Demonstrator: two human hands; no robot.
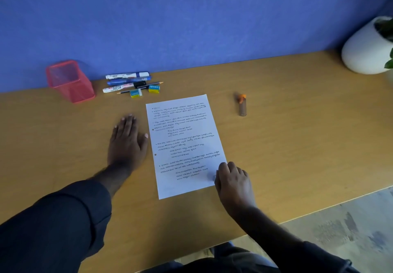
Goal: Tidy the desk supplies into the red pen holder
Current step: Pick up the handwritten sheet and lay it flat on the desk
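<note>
Right hand [232, 179]: nearest the camera; fingers curled, resting on the lower right corner of the printed sheet [184, 145]. Whether it pinches the paper cannot be told.
Left hand [127, 137]: laid flat on the desk [297, 145], palm down, fingers straight and close together, just left of the sheet, apart from it.
Sleeves: dark, on both forearms.
Red pen holder [70, 80]: mesh, square, upright at the far left of the desk, against the blue wall [191, 17]. Nothing can be made out inside it.
Markers [127, 75]: two white-barrelled ones lying on their sides just right of the holder, the second [119, 88] nearer the camera.
Blue pens [127, 80]: lying between the two markers, in the same cluster.
Pencil [139, 87]: lying across the near side of the cluster, tip to the right.
Erasers: two small boxed ones, one [136, 93] at the near edge of the cluster, one [154, 89] just right of it.
Printed sheet: white, covered in lines of text, lying flat mid-desk, slightly turned.
Small tube [242, 106]: brown with an orange cap, lying alone to the right of the sheet, well apart from the cluster.
White pot [365, 49]: rounded, holding a green plant, at the far right by the wall.
</note>
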